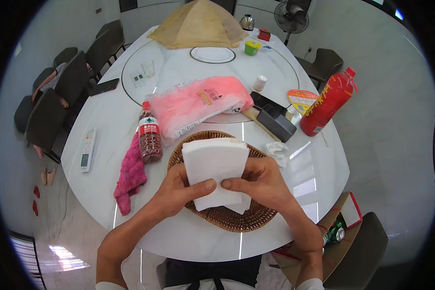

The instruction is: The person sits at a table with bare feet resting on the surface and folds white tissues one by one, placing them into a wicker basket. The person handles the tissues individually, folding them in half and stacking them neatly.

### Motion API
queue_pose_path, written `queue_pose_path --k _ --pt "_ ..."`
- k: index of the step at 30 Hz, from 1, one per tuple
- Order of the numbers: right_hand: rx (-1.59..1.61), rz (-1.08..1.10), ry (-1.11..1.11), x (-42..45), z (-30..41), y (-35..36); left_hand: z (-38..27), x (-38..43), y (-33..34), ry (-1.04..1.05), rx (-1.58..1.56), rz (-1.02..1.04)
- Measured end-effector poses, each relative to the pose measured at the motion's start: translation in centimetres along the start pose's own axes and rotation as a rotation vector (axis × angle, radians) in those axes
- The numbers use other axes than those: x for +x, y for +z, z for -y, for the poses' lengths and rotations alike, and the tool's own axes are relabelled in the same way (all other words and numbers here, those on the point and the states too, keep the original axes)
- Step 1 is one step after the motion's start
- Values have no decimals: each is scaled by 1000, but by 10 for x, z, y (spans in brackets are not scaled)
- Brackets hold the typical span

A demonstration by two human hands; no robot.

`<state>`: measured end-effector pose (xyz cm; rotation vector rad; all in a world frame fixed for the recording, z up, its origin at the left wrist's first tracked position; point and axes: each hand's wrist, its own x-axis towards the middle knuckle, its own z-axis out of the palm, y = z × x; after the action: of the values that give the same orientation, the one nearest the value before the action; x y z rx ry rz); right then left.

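A stack of white paper napkins (215,159) is held upright between my two hands, over a brown woven wicker basket (235,223). My left hand (179,190) grips its left side, thumb across the front. On the right side my right hand (259,179) does the same, and the two thumbs nearly meet. The fingers behind the stack are hidden. Below the stack, a white paper corner (241,206) shows over the basket; whether it belongs to the stack I cannot tell. Beyond the basket lies a pink plastic package (203,103) bearing writing.
Left of the basket are a plastic bottle (150,137), a pink cloth (130,177) and a remote control (88,150). At right stand a red bottle (326,105), a dark case (276,122) and crumpled tissue (277,153). A cardboard box with cans (335,233) sits beside the table's right edge.
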<state>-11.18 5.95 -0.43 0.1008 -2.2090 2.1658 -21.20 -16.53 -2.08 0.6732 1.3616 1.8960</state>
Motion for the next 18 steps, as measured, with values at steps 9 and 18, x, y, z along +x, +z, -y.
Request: queue_pose_path --k 9,18 --pt "-307 24 18 2 3 3 0 8 12 168 -167 -7" --pt "-295 -97 -176 8 -4 3 -10 22 -24 314 -283 -287"
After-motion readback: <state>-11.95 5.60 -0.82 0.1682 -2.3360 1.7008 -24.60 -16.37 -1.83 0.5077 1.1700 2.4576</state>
